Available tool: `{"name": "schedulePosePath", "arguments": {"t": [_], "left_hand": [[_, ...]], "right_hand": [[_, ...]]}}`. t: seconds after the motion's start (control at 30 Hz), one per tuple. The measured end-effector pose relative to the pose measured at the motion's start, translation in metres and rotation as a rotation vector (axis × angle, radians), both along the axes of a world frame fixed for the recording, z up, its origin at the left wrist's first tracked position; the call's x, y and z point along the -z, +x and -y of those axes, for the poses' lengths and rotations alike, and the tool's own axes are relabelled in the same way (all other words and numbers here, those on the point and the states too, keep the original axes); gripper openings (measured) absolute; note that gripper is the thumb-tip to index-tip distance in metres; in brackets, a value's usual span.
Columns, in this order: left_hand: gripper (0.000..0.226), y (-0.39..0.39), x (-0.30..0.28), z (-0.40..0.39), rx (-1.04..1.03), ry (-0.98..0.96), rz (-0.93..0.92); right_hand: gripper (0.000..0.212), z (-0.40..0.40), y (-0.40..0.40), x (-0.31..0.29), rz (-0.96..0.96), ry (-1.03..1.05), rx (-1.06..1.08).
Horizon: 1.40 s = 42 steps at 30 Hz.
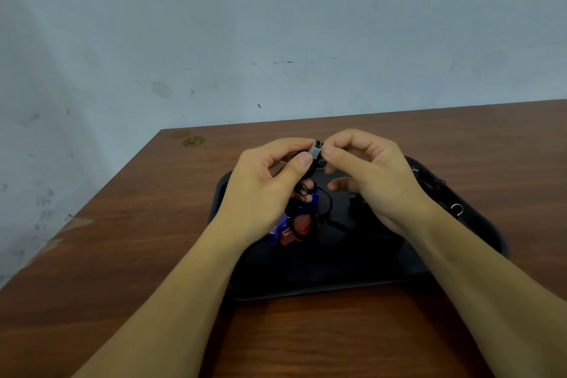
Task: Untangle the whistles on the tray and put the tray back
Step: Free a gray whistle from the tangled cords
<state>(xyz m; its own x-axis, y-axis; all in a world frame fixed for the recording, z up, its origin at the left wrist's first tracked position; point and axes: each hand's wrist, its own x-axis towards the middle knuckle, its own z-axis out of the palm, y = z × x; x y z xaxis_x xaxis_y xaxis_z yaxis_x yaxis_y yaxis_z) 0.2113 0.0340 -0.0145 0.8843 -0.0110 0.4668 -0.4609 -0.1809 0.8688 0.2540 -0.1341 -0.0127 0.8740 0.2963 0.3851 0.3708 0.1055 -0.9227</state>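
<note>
A black tray (337, 273) lies on the brown wooden table. Above it, my left hand (264, 190) and my right hand (371, 175) both pinch a small grey whistle (317, 149) between thumb and fingertips. Black cords (325, 202) hang from it down to a blue whistle (280, 225) and a red whistle (299, 228), which dangle tangled together under my left hand, just over the tray. A dark whistle (356, 204) sits on the tray under my right hand, partly hidden.
More cords and a metal key ring (457, 209) lie at the tray's right rim. The table (138, 224) meets a pale wall at the back; its left edge runs diagonally. A small gold sticker (194, 141) marks the far left corner.
</note>
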Motion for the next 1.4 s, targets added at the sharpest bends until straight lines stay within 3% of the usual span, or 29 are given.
{"name": "schedulePosePath", "arguments": {"t": [0.27, 0.57, 0.93, 1.23, 1.4], "left_hand": [[0.024, 0.0, -0.001, -0.002, -0.048, 0.154, 0.022], [0.012, 0.001, 0.0, -0.001, -0.047, 0.123, 0.038], [0.007, -0.002, -0.001, 0.001, -0.078, 0.155, 0.09], [0.012, 0.001, 0.002, 0.004, -0.139, 0.19, 0.174], [0.015, 0.001, 0.002, 0.009, -0.166, 0.183, 0.209]], "right_hand": [[0.016, -0.002, -0.001, -0.001, -0.091, 0.051, -0.008], [0.008, 0.0, 0.0, 0.001, 0.231, -0.103, 0.119], [0.01, -0.001, 0.001, 0.004, 0.412, -0.187, 0.248], [0.011, -0.01, -0.002, 0.002, 0.254, -0.007, 0.159], [0.01, -0.011, -0.002, 0.001, 0.281, 0.008, 0.139]]}}
